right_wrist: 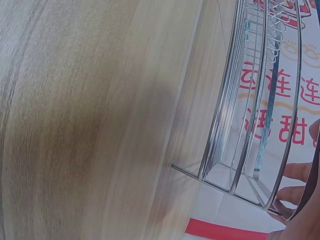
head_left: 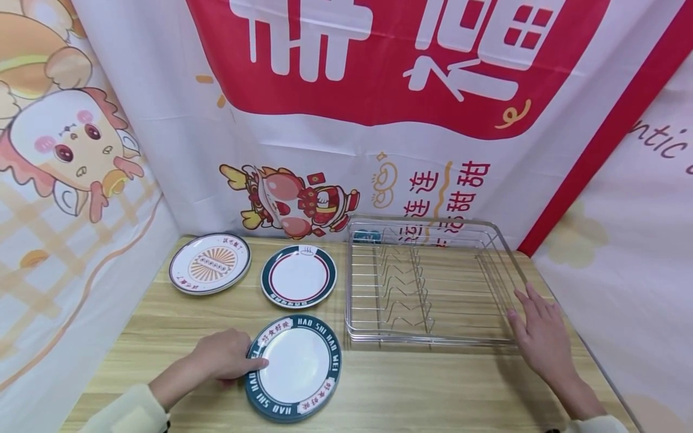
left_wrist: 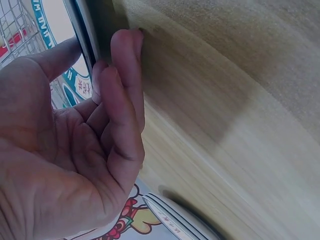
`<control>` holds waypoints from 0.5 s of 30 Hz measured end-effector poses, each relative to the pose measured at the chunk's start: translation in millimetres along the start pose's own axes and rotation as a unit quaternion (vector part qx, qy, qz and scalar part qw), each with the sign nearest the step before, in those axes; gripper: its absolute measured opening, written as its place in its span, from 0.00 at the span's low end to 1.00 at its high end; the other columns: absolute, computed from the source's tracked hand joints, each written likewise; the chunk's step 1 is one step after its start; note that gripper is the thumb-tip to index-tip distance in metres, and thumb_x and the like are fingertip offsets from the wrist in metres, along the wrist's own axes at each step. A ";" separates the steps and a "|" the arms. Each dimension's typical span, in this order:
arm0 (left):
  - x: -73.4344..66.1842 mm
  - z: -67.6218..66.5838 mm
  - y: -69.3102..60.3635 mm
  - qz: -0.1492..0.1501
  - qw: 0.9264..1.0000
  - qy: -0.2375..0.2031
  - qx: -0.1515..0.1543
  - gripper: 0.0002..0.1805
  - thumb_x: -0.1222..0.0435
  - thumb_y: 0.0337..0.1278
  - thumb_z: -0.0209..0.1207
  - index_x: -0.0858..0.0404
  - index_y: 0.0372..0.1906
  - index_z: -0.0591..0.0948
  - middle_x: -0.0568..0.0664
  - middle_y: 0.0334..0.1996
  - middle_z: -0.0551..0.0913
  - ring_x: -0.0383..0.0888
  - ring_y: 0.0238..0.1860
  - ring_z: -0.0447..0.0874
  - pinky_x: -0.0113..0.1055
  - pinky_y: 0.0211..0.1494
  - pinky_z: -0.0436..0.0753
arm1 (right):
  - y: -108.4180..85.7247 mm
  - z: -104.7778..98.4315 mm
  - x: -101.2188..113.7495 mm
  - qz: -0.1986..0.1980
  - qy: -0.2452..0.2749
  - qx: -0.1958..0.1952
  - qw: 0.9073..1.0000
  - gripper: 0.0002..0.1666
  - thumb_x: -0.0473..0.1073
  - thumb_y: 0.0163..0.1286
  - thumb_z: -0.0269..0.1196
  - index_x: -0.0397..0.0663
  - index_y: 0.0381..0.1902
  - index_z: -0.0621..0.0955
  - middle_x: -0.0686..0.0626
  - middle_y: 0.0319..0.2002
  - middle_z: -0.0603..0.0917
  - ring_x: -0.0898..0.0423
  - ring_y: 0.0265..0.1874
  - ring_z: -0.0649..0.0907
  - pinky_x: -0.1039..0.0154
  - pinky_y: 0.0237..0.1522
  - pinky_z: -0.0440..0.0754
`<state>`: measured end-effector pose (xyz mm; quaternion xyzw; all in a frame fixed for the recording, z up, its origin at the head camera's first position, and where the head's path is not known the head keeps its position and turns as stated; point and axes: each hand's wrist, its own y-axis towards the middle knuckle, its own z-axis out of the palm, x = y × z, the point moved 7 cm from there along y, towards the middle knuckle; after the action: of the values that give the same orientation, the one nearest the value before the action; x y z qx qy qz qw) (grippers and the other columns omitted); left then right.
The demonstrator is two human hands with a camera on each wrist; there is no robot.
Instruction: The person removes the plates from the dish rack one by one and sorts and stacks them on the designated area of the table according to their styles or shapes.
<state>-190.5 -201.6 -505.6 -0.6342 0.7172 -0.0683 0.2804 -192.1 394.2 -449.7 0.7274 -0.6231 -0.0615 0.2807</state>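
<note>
My left hand (head_left: 224, 355) pinches the left edge of a plate with a dark green lettered rim (head_left: 334, 355), near the front of the table. The thumb lies on its upper face and the fingers are beneath; in the left wrist view the plate's edge (left_wrist: 86, 32) runs between them. My right hand (head_left: 544, 337) rests at the right side of a metal wire dish rack (head_left: 428, 340), its fingers extended along the rim. The right wrist view shows those fingers (right_wrist: 295, 194) against the rack's wires, partly cut off by the frame.
A plate with a green outer band and red ring (head_left: 299, 276) lies behind the held plate. Farther left sits a small stack of plates with an orange sunburst (head_left: 181, 264). Printed cloth (head_left: 178, 150) hangs behind the wooden table (head_left: 411, 391) and at both sides.
</note>
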 end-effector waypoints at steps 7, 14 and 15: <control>3.3 -5.9 -2.6 0.004 0.999 -0.016 -0.033 0.25 0.40 0.63 0.68 0.54 0.22 0.78 0.46 0.15 0.79 0.43 0.17 0.76 0.35 0.24 0.68 | -1.1 0.3 -0.6 -0.002 0.000 0.007 1.000 0.29 0.46 0.83 0.54 0.28 0.69 0.73 0.24 0.74 0.67 0.24 0.69 0.69 0.31 0.79 0.49; 2.2 -29.2 -1.0 0.022 0.996 -0.003 -0.090 0.22 0.41 0.66 0.66 0.53 0.27 0.81 0.44 0.18 0.77 0.44 0.21 0.74 0.38 0.26 0.70 | 0.6 -5.4 -1.1 -0.025 0.000 0.006 1.000 0.30 0.45 0.82 0.55 0.24 0.69 0.72 0.21 0.72 0.67 0.23 0.67 0.70 0.30 0.69 0.60; 1.4 -33.0 -1.4 0.021 0.995 -0.001 -0.094 0.21 0.41 0.66 0.66 0.53 0.28 0.81 0.44 0.18 0.77 0.44 0.22 0.74 0.38 0.26 0.70 | 1.0 -6.0 -1.5 -0.027 -0.001 0.008 1.000 0.30 0.45 0.82 0.55 0.24 0.69 0.72 0.21 0.71 0.68 0.23 0.66 0.70 0.30 0.67 0.61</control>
<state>-205.5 -211.7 -477.9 -0.6425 0.7336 0.0055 0.2215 -190.7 397.5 -444.6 0.7461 -0.6039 -0.0652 0.2727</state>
